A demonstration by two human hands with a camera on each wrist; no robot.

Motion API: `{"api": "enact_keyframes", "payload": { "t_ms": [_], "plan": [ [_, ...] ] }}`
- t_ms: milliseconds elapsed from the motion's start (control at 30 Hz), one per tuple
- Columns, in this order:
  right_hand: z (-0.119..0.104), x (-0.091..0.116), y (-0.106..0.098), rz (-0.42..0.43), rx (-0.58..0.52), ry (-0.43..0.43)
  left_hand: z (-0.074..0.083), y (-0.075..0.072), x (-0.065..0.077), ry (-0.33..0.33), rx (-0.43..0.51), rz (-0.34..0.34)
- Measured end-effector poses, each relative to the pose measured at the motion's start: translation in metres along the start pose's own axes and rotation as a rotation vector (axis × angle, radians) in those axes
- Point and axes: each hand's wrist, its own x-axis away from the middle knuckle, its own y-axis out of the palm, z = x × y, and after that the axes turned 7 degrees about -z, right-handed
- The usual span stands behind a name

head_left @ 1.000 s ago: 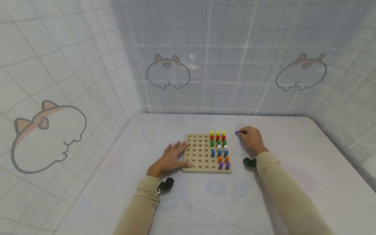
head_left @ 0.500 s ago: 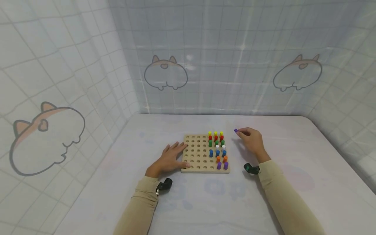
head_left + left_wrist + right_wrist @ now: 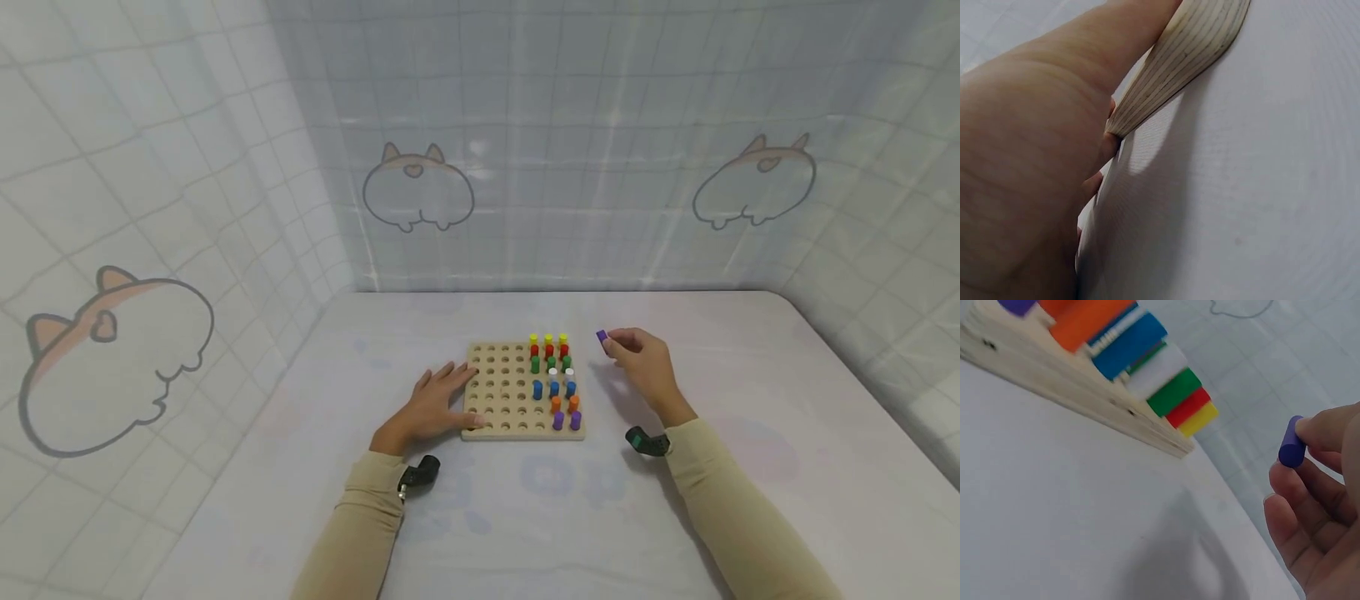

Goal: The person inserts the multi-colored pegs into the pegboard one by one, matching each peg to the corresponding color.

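A purple peg (image 3: 1292,442) is pinched between the thumb and fingertips of my right hand (image 3: 643,363), above the table to the right of the wooden pegboard (image 3: 506,432). In the right wrist view the other fingers curve loosely below the peg. My left hand (image 3: 429,408) lies at the board's left edge, fingers spread, with thumb and fingertips on it. The left wrist view shows the side of the board (image 3: 1179,56) against this hand. Colored pegs stand upright in the board's right-hand columns: yellow, red, green, white, blue, orange (image 3: 573,404) and purple (image 3: 575,421), row by row from the back.
The white cloth-covered table (image 3: 525,517) extends around the board. Tile-patterned curtains (image 3: 540,167) with cartoon animal drawings hang behind and at both sides. A black wrist camera (image 3: 420,473) sits at the left wrist, another black camera (image 3: 647,442) at the right.
My right hand has lifted slightly from the table and turned, bringing the purple peg from lying sideways toward upright. The left hand stays on the board. The head view has shifted a little.
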Motion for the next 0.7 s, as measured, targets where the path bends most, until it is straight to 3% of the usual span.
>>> {"api": "enact_keyframes", "payload": {
  "t_ms": [367, 700],
  "plan": [
    [0.001, 0.019, 0.011, -0.056, -0.164, 0.003, -0.005, 0.004, -0.003, 0.011, -0.028, -0.001],
    [-0.006, 0.023, 0.021, -0.100, -0.161, -0.039, -0.001, 0.001, -0.001, 0.028, -0.029, 0.007]
  ]
}}
